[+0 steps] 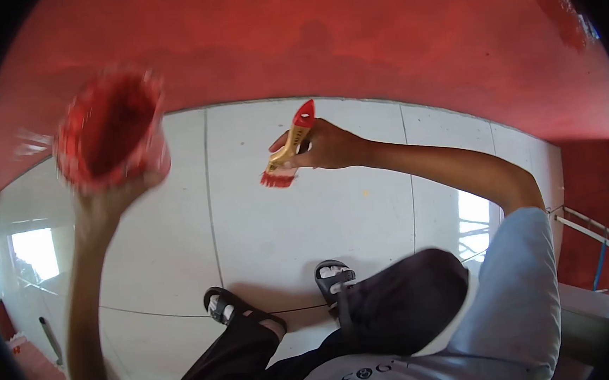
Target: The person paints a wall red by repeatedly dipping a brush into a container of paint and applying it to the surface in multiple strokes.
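Pinching paintbrush [288, 151], right grip [324, 143] closed; left grip [111, 202] holding bucket [152, 157] (blurred); red wall [259, 45] ahead, ladder [594, 235] off right.

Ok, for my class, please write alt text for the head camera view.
A person's right hand grips a paintbrush, its red-coated bristles pointing down, while the left hand holds a red-smeared container. A pale tiled floor lies below; a red wall stands ahead.

Floor [307, 225]: glossy white tiles, dark joints, small yellowish speck [365, 193], black sandals [244, 311] standing on it, dark stick-like object [50, 340] lower left, unclear what.
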Demonstrator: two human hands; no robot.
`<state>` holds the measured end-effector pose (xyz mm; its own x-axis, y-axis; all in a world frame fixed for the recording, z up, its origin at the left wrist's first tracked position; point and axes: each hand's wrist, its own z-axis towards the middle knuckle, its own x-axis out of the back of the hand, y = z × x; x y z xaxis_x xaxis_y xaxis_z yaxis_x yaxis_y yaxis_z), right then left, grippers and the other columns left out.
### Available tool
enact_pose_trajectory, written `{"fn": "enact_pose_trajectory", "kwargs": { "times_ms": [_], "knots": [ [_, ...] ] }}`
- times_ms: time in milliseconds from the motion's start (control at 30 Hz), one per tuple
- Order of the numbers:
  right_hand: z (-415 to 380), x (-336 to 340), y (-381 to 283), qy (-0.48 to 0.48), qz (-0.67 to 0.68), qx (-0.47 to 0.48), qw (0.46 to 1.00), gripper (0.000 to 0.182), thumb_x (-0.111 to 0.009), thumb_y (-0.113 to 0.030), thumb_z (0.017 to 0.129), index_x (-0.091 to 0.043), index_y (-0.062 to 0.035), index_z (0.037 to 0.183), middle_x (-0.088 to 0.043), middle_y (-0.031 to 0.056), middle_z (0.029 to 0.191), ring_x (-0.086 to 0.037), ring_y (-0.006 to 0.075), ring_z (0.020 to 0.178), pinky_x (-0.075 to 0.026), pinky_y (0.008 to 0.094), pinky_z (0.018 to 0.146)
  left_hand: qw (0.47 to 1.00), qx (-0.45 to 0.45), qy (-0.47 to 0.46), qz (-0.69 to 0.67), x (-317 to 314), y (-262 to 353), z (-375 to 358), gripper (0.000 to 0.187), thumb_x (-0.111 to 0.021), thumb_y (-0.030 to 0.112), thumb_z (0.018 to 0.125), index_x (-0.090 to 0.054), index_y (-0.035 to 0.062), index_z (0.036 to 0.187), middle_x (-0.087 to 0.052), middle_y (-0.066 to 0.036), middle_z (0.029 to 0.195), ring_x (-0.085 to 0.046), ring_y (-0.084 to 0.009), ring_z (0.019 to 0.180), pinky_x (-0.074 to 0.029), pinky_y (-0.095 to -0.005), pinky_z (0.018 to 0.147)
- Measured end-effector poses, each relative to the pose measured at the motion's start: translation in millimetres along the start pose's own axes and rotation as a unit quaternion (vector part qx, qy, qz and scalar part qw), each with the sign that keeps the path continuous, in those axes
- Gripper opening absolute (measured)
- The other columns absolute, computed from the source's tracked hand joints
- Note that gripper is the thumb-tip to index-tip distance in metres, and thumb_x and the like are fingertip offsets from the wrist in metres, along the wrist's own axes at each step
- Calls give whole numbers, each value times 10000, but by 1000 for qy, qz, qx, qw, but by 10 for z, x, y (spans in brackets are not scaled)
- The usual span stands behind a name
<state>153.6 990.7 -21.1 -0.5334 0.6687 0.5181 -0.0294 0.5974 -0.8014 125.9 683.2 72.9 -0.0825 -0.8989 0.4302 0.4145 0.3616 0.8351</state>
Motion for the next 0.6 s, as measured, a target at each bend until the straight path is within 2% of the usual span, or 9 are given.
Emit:
{"fn": "enact_pose_trajectory", "kwargs": {
  "times_ms": [100,133,167,233,333,433,500,567,600],
  "knots": [
    [-256,-138,417,62,-21,39,997,206,-662,-223,835,-678,-97,997,-674,47,1026,-630,159,925,-518,283,795,999,-10,-36,-24,-337,-313,52,885,-866,259,603,-394,29,1315,-512,-113,1238,-519,-255,1127,-443,-366,953],
    [-378,-157,532,84,-39,87,992,147,-616,-122,861,-684,-100,990,-687,39,1008,-635,157,949,-519,289,798,998,-4,-52,-41,-492,-397,74,827,-868,267,602,-439,27,1267,-546,-104,1191,-541,-237,1093,-458,-351,931],
    [-493,-203,689,128,-40,100,986,198,-610,-49,840,-683,-119,1010,-694,33,960,-643,170,898,-525,291,743,996,2,-68,-59,-646,-481,100,770,-870,274,601,-484,26,1219,-579,-95,1144,-563,-220,1058,-472,-337,910],
    [-648,-116,1003,155,-213,169,950,278,-630,-17,796,-674,-134,1044,-691,24,931,-637,181,832,-526,287,704,993,-4,-96,-68,-939,-496,160,705,-872,287,602,-535,22,1161,-619,-83,1079,-590,-198,1013,-492,-319,874],
    [-766,67,1383,242,-248,231,909,345,-648,-16,752,-661,-142,1073,-684,18,908,-618,194,768,-524,285,671,992,-6,-108,-63,-1314,-527,129,657,-874,282,610,-554,14,1118,-631,-73,1038,-600,-185,982,-501,-310,831],
    [-630,224,1542,301,-311,200,879,399,-666,-13,694,-658,-154,1068,-668,4,939,-598,187,747,-528,292,643,991,32,-116,-58,-1626,-834,-96,688,-877,254,601,-525,19,1143,-609,-80,1082,-593,-187,996,-503,-312,844],
    [-393,276,1723,328,-368,207,845,388,-664,-10,691,-660,-156,1050,-662,-3,955,-595,180,749,-529,287,621,995,-20,-77,-66,-1891,-1118,-353,655,-848,114,634,-513,46,1193,-581,-55,1143,-564,-164,1035,-492,-314,871],
    [-118,300,1873,334,-413,214,820,378,-665,-11,687,-661,-160,1034,-657,-7,968,-593,174,752,-529,278,601,991,54,-92,-76,-2073,-1266,-602,621,-833,99,656,-513,46,1186,-589,-54,1134,-571,-160,1032,-500,-303,868],
    [21,324,1923,327,-432,217,812,375,-667,-14,683,-662,-162,1028,-655,-8,973,-591,172,754,-527,272,593,993,43,-91,-68,-2181,-1350,-740,656,-840,111,648,-498,48,1204,-581,-58,1146,-570,-168,1043,-501,-308,876]
  ]
}}
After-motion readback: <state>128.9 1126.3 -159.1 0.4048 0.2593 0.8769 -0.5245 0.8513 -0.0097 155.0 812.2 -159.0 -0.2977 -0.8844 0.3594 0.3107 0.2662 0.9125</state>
